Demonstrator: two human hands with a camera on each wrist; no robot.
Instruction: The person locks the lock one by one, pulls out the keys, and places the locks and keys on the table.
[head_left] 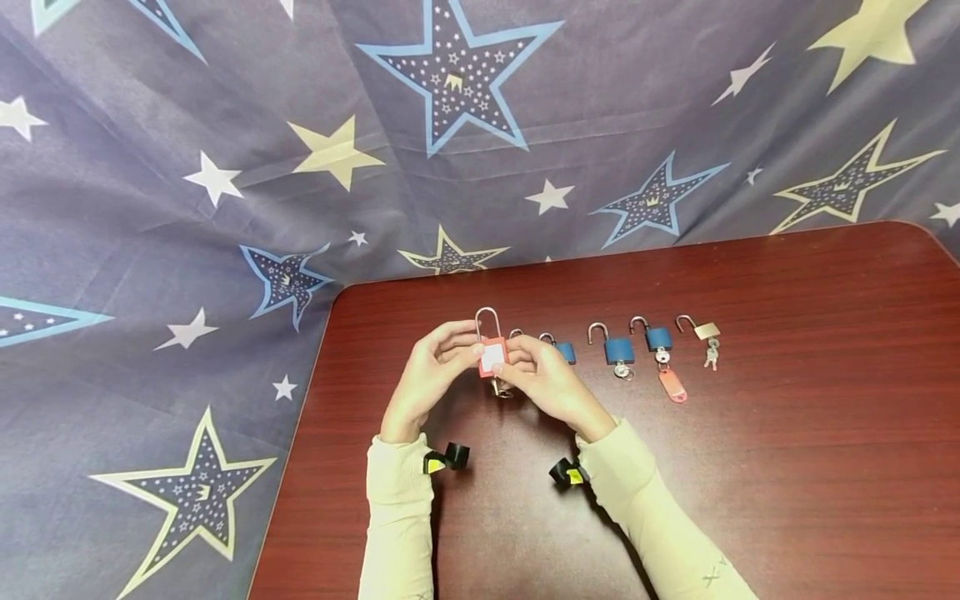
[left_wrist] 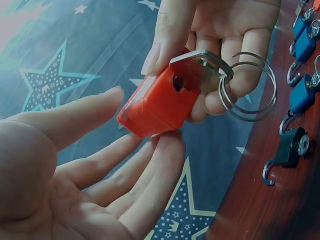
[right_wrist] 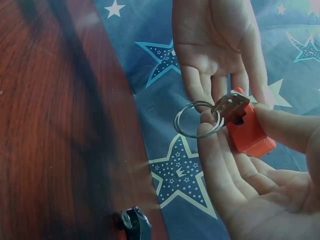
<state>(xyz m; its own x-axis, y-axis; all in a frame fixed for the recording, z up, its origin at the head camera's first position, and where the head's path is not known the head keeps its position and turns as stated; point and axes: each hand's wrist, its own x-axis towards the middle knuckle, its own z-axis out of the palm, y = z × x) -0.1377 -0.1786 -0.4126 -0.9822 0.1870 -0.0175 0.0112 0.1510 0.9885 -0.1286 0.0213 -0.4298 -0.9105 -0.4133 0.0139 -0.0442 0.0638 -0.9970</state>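
Left wrist view shows the red lock (left_wrist: 162, 107) held off the counter (left_wrist: 255, 205), the right hand (left_wrist: 225, 22) pinching it in its grip while the left hand (left_wrist: 92, 202) touches it with loosely extended fingers, presumably for steadiness, leaving the key (left_wrist: 196, 64) unobstructed.

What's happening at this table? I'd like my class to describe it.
A person holds a red lock up between the left hand and the right hand, above the table. A key is at its base; whether its shackle is locked, I cannot tell. More locks lie to the right, among them blue locks and a brass lock; those in plain view lie open.
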